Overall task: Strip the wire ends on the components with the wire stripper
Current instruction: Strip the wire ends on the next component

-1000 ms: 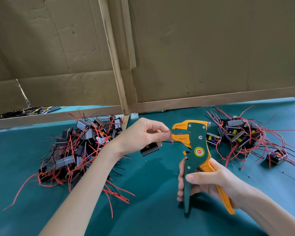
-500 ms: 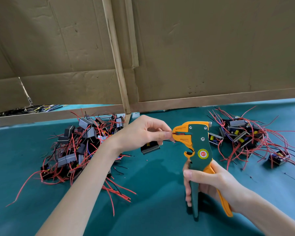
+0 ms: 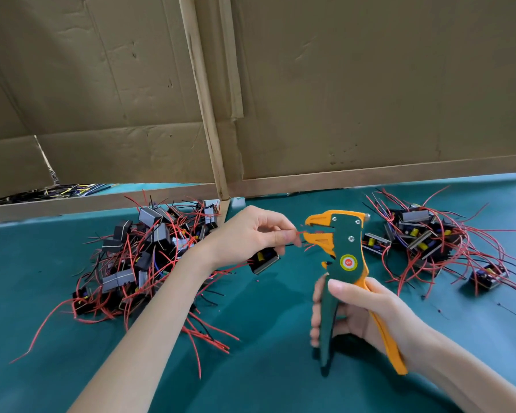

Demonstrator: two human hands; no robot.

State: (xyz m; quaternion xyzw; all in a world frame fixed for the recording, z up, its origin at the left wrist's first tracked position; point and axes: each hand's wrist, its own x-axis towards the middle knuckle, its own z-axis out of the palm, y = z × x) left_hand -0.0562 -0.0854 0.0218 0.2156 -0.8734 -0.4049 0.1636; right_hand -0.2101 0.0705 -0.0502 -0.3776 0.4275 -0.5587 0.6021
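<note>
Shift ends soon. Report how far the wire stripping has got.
Done, probably: the smaller pile on the right, though stripped ends are too small to confirm. In hand: the left hand pinches the red wire of a component at the mouth of the wire stripper; the right hand has its grip on the handles. Left: likely the larger pile on the left.

The left hand (image 3: 251,234) pinched a red wire (image 3: 301,233) whose end sat at the orange mouth of the stripper (image 3: 344,248). Its component (image 3: 264,260) hung just below the fingers. The right hand (image 3: 364,311) gripped the stripper's handles, the tool upright above the green tabletop (image 3: 42,278). A left pile (image 3: 143,257) and a right pile (image 3: 423,236) of wired components lay near the far edge, before cardboard (image 3: 370,84).
</note>
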